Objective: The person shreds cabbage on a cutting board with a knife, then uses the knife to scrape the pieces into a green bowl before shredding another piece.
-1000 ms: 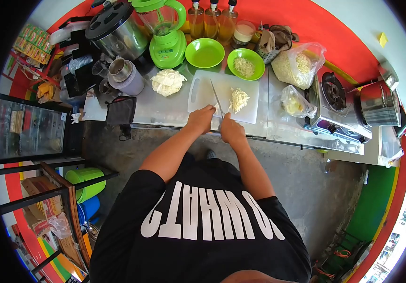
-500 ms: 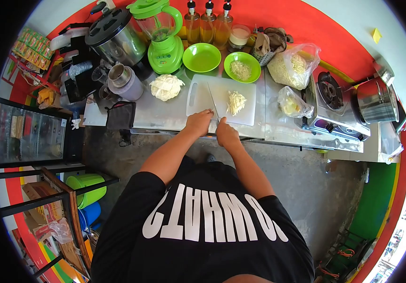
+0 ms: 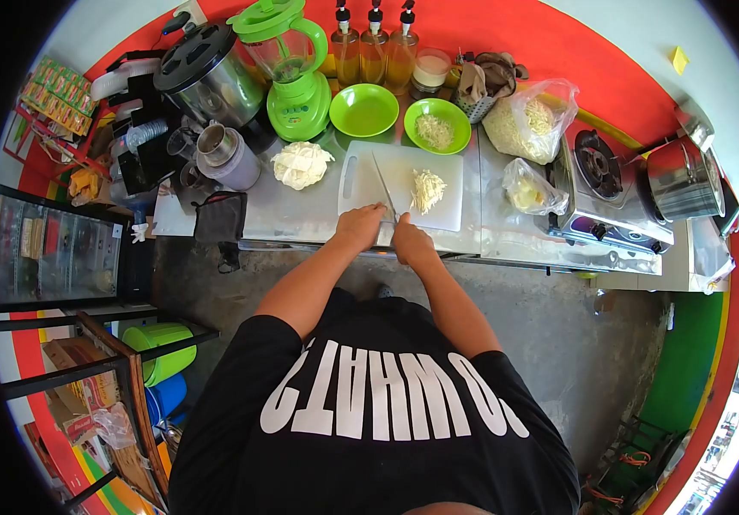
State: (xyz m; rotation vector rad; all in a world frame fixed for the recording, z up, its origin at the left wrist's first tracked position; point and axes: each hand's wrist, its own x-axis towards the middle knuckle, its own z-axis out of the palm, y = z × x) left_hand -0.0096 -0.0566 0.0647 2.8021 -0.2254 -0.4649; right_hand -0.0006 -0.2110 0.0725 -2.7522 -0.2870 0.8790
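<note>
My right hand (image 3: 413, 241) is closed round the handle of a knife (image 3: 383, 182), whose blade points away over the white cutting board (image 3: 357, 163). My left hand (image 3: 362, 223) rests at the board's front edge, left of the knife; its fingers are curled, and what they hold, if anything, is too small to tell. Pale shredded vegetable (image 3: 428, 190) lies on the right part of the board. A whitish cabbage-like head (image 3: 302, 165) sits left of the board. Behind it stand a green plate (image 3: 364, 110) and a green bowl with shreds (image 3: 436, 129).
A green blender (image 3: 298, 107), a steel pot (image 3: 206, 77) and pump bottles (image 3: 374, 56) line the back of the metal counter (image 3: 288, 215). Bags of shreds (image 3: 528, 124) and of pale pieces (image 3: 531, 187) lie right, beside a gas stove (image 3: 599, 176) with a large pot (image 3: 684, 182).
The view has shifted slightly. Both hands and the knife stay in nearly the same place on the board.
</note>
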